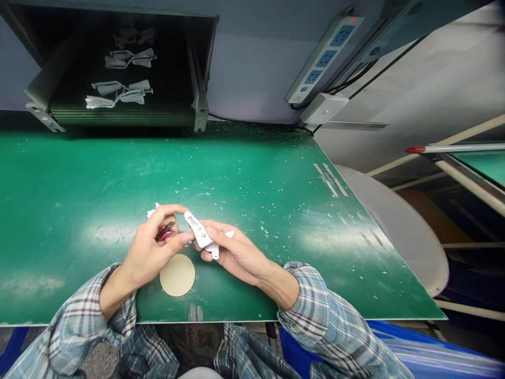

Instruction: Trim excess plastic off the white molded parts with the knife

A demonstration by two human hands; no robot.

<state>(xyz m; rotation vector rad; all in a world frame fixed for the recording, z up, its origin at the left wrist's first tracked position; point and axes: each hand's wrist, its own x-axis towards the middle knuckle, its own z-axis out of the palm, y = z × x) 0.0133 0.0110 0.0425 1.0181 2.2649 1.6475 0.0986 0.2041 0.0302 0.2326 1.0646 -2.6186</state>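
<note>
The right hand [242, 255] grips a white part [198, 231] over the tabletop [252, 173]. The left hand [148, 250] fingers it too, clasping a dark tool [165, 230]

From afar I see a green table [252, 173], the disc [177, 275] on it cream. Over the table, the part [200, 235] is white, the sleeves [315, 305] blue plaid.

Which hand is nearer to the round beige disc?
Left. The left hand is by the upper left of the disc; the right hand is farther off, to its right.
</note>
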